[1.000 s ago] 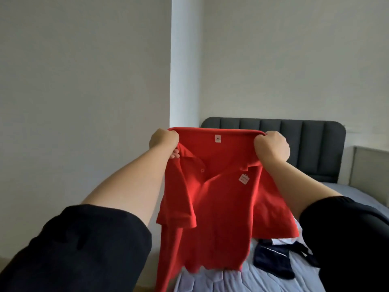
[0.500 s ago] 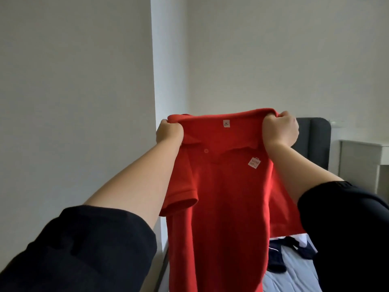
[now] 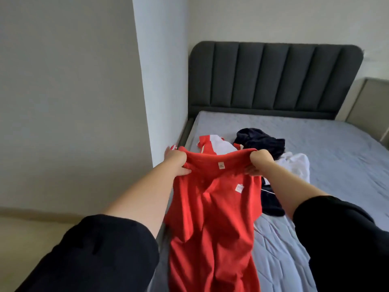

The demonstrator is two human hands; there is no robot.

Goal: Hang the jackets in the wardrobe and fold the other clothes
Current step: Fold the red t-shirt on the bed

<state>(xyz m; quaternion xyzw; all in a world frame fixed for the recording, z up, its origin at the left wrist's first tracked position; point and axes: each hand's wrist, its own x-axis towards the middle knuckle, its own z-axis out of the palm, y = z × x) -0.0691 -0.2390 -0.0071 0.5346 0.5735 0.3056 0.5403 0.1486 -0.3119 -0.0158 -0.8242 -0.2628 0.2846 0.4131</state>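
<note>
A red polo shirt point(image 3: 212, 218) with a small white price tag hangs from both hands over the near left part of the bed point(image 3: 328, 148). My left hand point(image 3: 176, 163) grips its left shoulder and my right hand point(image 3: 257, 162) grips its right shoulder. The body of the shirt trails down toward me over the mattress edge. Behind it on the bed lie a red and white garment point(image 3: 212, 145), a dark navy garment point(image 3: 261, 141) and a white garment point(image 3: 294, 165).
A dark padded headboard point(image 3: 273, 76) stands at the far end of the bed. A white wall corner point(image 3: 160, 81) juts out just left of the bed. A beige bedside unit point(image 3: 370, 102) sits at the far right. More dark clothing point(image 3: 271, 201) lies beside the shirt.
Both hands have lowered the red shirt from head height down toward the mattress. My view has tipped down, so the bed and the pile of clothes now show.
</note>
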